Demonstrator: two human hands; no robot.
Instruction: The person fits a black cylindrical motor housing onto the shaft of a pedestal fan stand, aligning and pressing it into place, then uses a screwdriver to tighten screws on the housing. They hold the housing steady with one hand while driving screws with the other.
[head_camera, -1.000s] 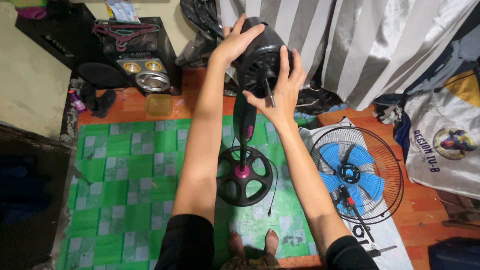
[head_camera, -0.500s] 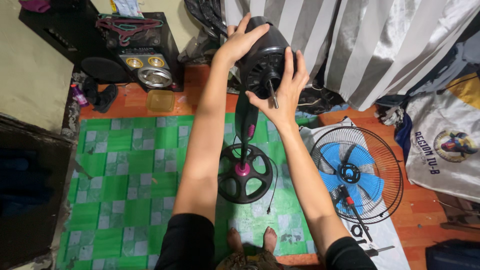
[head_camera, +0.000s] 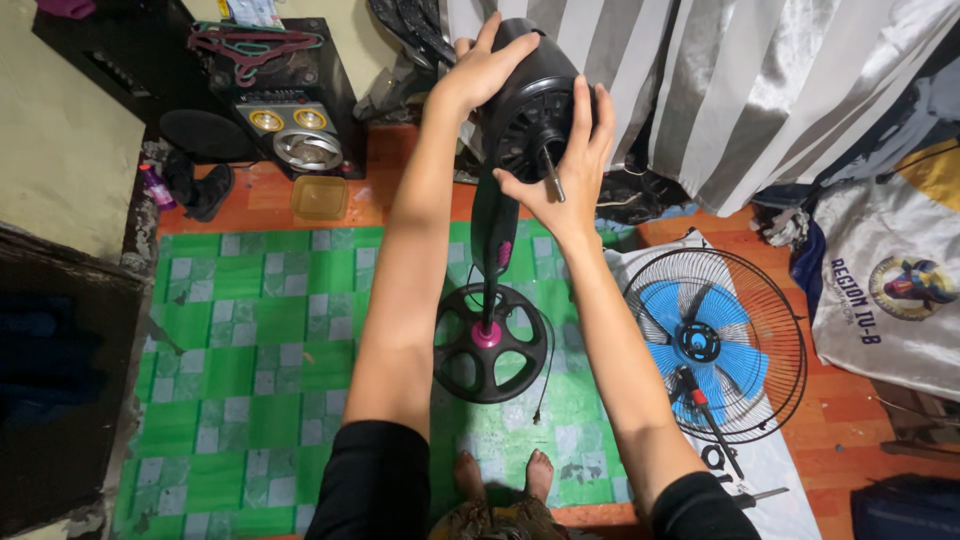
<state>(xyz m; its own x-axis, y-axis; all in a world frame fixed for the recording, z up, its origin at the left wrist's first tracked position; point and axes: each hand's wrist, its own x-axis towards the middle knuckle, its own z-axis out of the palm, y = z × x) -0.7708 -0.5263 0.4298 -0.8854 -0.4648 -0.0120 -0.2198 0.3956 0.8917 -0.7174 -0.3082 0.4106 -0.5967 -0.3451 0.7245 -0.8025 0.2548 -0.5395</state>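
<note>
Fan motor housing (head_camera: 535, 110) sits atop its stand, held up in front of us, pole running down to the round base (head_camera: 490, 342) on the green checked mat (head_camera: 250, 330). Our left hand (head_camera: 487, 68) wraps over the rear top, fingers clenched on the shell. Our right hand (head_camera: 565, 160) cups the front face, just beside the bare shaft (head_camera: 553, 175) (shaft points toward us, slightly down). Blue blade in its grille (head_camera: 715, 345) lies well apart, to our right.

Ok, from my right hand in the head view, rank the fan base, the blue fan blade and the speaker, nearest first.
From the right hand on the fan motor housing:
1. Fan base, below, on the green mat.
2. Blue fan blade, lower right, inside the grille.
3. Speaker, far left by the wall.
The first two are fairly close.
</note>
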